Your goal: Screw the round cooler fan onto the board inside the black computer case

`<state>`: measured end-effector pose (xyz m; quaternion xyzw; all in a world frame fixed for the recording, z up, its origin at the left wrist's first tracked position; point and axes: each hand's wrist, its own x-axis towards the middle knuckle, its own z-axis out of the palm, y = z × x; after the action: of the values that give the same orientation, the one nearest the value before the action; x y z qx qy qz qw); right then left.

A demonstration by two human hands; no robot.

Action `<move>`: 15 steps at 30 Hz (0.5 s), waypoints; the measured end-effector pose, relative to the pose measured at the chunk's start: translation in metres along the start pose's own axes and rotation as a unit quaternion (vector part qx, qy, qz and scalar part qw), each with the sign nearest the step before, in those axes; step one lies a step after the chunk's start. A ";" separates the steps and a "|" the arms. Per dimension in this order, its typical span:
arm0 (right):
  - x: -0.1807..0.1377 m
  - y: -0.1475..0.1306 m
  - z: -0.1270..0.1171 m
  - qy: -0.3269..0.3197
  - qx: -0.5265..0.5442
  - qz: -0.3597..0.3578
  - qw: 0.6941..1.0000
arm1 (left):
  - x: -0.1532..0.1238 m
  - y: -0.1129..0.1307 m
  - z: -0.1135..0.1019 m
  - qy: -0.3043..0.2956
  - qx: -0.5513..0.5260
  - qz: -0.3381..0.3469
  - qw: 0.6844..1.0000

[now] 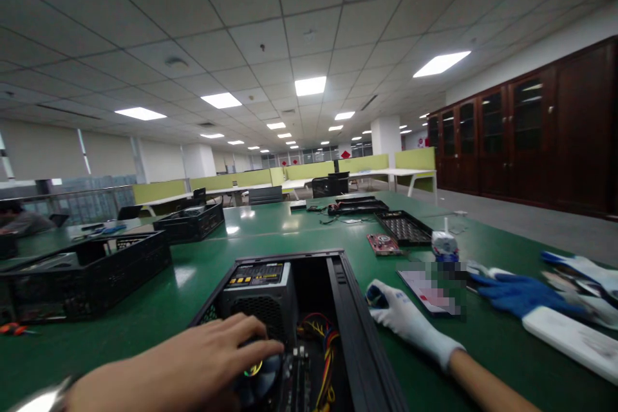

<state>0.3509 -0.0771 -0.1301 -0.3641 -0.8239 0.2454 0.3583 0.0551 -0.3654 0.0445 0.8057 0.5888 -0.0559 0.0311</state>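
Reaching into the open case (348,309), the left hand (193,360) lays loosely spread fingers on the fan (257,371) directly beneath; the gloved right hand (400,317) lies on the tabletop (270,232) right of the case, grip unclear.

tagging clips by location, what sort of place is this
Probably an open-plan office used for computer assembly: an open PC case on a green table, rows of partitioned desks behind, a loose circuit card.
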 end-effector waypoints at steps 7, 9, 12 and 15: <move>0.000 -0.002 -0.001 -0.015 -0.006 -0.010 1.000 | 0.055 -0.012 0.012 -0.075 0.116 0.039 0.990; 0.000 -0.002 -0.001 -0.017 -0.004 -0.014 1.000 | 0.059 -0.014 0.020 -0.079 0.129 0.039 0.988; 0.002 -0.002 -0.003 -0.018 -0.002 -0.014 1.000 | 0.060 -0.013 0.026 -0.091 0.123 0.028 0.988; 0.002 -0.003 -0.007 -0.006 -0.001 -0.003 1.000 | 0.054 -0.010 0.019 -0.089 0.103 0.014 0.991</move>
<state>0.3540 -0.0764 -0.1227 -0.3605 -0.8275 0.2451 0.3540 0.0604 -0.3137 0.0187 0.8049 0.5632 -0.1872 0.0011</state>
